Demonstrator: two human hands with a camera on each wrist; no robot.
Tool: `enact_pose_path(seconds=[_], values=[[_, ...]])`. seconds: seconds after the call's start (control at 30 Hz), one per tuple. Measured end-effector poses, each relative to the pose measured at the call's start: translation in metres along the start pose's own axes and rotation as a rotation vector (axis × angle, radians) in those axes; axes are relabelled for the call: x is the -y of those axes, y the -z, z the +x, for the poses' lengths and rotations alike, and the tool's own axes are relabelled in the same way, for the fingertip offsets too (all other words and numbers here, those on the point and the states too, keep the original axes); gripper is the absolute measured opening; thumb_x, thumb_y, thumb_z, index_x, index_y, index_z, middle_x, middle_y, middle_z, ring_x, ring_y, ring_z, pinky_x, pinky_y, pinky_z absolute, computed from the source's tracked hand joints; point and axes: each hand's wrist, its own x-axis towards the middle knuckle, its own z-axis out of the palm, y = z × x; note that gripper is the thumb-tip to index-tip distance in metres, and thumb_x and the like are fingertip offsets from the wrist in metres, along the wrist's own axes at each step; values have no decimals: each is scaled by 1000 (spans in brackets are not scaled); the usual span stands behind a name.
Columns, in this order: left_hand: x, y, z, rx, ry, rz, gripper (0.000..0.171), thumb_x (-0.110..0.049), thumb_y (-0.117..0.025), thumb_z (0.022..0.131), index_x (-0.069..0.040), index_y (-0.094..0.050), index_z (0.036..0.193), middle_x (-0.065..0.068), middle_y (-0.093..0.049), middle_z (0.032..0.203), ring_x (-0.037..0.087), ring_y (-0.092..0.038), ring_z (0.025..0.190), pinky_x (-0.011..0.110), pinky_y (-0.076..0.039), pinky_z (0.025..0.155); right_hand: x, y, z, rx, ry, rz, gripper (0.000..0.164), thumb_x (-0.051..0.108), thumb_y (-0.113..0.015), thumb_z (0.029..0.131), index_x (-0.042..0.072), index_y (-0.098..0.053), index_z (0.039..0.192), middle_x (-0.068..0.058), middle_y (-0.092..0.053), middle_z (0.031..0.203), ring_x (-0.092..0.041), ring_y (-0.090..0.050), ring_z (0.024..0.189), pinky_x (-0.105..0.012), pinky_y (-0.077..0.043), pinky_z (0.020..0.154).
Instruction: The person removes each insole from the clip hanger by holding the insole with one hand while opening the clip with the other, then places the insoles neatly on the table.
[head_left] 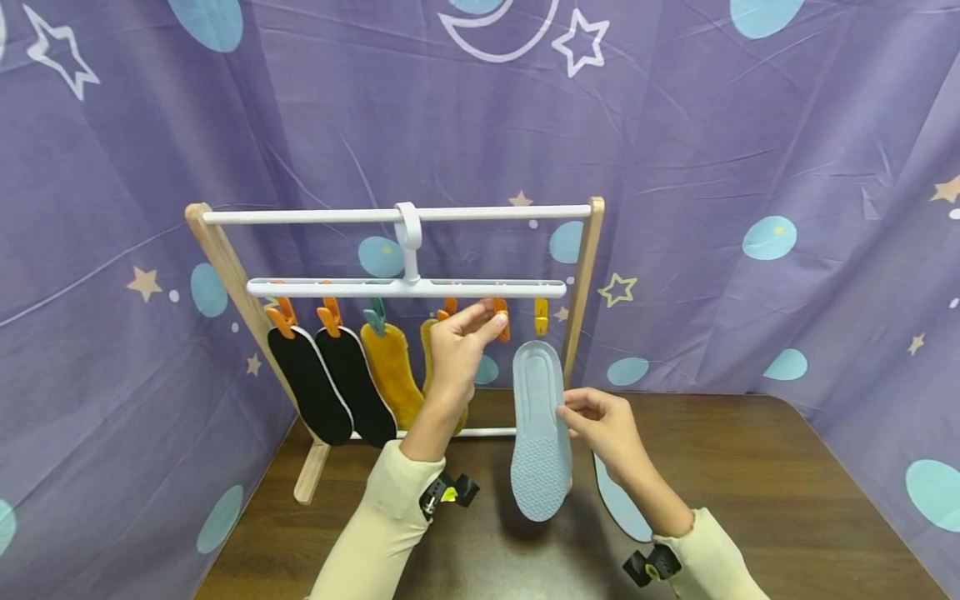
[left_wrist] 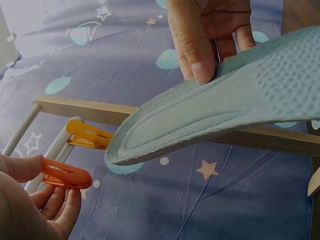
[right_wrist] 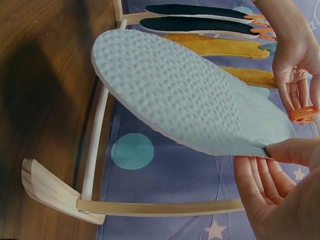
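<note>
My left hand (head_left: 459, 354) pinches an orange clip (head_left: 501, 320) that hangs under the white hanger bar (head_left: 480, 289). In my right hand (head_left: 606, 429) a light blue insole (head_left: 540, 433) is held by its side edge, between thumb and fingers. Its heel end points up, just below the orange clip and a yellow clip (head_left: 541, 317); the left wrist view shows it apart from the orange clip. To the left, two black insoles (head_left: 311, 387) and two yellow insoles (head_left: 392, 375) hang from clips; my left hand partly hides one yellow insole.
A second light blue insole (head_left: 621, 504) lies on the brown table (head_left: 735, 467), partly behind my right hand. The hanger hooks over the white top rod (head_left: 315, 217) of a wooden-sided rack (head_left: 583, 275). A purple patterned curtain (head_left: 690, 167) stands behind.
</note>
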Motion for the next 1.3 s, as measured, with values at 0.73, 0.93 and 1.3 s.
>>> enact_pose_path(seconds=[0.73, 0.93, 1.3], values=[[2, 1, -2, -11, 4, -4, 28, 6, -76, 84, 12, -72, 112, 26, -76, 103, 2, -69, 78, 17, -57, 77, 2, 24, 7, -20, 16, -28, 22, 0, -73, 91, -13, -70, 108, -11, -73, 87, -3, -65, 72, -25, -60, 65], [2, 0, -2, -12, 8, -13, 28, 6, -76, 85, 13, -72, 111, 26, -75, 104, 2, -68, 78, 16, -57, 75, 5, 36, 8, -36, 6, -47, 25, 2, -73, 91, -13, -69, 111, 1, -72, 84, 0, -66, 75, -25, -61, 68], [2, 0, -3, -17, 6, -15, 28, 8, -75, 84, 14, -72, 112, 26, -75, 103, 1, -68, 76, 15, -56, 74, 13, 55, 10, -48, 6, -127, 31, 12, -74, 93, -9, -69, 116, -5, -76, 93, 3, -67, 80, -21, -61, 71]])
